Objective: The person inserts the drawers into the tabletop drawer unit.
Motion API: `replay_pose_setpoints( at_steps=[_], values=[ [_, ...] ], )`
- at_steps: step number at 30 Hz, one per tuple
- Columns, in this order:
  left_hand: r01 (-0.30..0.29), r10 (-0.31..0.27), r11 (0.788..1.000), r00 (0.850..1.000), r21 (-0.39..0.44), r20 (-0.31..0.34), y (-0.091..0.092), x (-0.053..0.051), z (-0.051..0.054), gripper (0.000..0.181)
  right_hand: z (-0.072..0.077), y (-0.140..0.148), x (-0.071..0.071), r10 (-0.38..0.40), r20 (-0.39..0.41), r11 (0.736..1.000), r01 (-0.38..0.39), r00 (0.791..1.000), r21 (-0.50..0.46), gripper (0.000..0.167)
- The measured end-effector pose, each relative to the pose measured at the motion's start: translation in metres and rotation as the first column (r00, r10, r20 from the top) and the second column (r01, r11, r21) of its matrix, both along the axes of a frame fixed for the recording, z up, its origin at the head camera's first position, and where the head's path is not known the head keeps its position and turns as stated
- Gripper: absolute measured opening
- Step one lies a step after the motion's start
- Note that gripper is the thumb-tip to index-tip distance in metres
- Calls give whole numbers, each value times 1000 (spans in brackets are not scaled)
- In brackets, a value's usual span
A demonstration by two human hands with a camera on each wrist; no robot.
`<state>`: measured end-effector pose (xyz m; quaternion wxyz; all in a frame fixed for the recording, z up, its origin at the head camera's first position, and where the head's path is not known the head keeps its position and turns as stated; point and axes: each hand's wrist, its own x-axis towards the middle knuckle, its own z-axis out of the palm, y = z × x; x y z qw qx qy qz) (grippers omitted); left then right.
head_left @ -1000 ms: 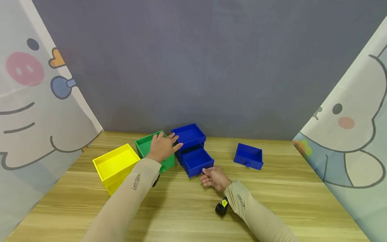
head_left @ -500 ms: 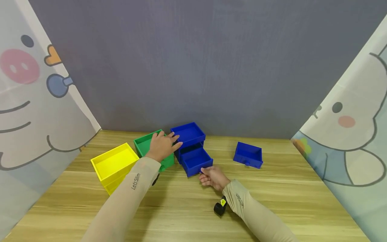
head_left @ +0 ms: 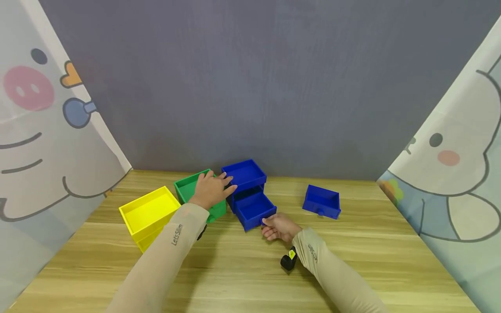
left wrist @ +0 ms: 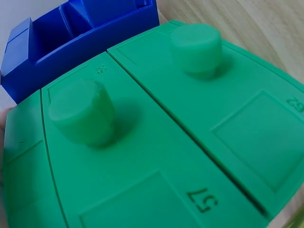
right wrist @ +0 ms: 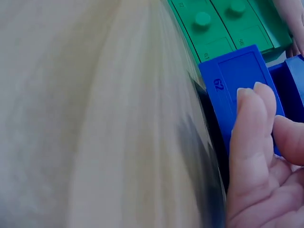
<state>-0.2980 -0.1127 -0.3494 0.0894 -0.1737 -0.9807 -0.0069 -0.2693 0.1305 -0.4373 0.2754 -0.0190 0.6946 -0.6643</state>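
Observation:
In the head view my left hand [head_left: 210, 190] lies spread over the green drawer cabinet [head_left: 187, 188], its fingertips reaching the side of the blue drawer cabinet [head_left: 244, 173]. The lower blue drawer [head_left: 254, 208] sticks out of that cabinet toward me. My right hand [head_left: 282, 228] pinches the drawer's front, where the knob is, between thumb and fingers; the knob itself is hidden. From the right wrist, the drawer front [right wrist: 237, 76] shows a raised frame and a number. Two green drawers with round knobs [left wrist: 81, 111] fill most of the left wrist view, both pushed in.
A loose blue drawer [head_left: 322, 202] sits on the wooden table [head_left: 242, 278] to the right. The yellow drawer cabinet [head_left: 150, 209] stands left of the green one. Behind them rises a grey wall [head_left: 250, 87], with printed cloths at both sides.
My right wrist has risen slightly while its fingers keep hold of the blue drawer. The drawer stands out about as far as before, and my left hand has stayed put.

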Motion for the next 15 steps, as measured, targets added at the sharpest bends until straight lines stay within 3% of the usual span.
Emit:
replay_pose_setpoints(
  at_steps=[4,15],
  values=[
    [5,-5,1000,1000,11,1,0,0,0,51,3,-1,-2,-14,1,1000,14,1000,2,21],
    [11,-11,1000,1000,17,4,0,-1,-1,51,1,-7,-5,-149,38,989,148,988,27,17]
  ],
)
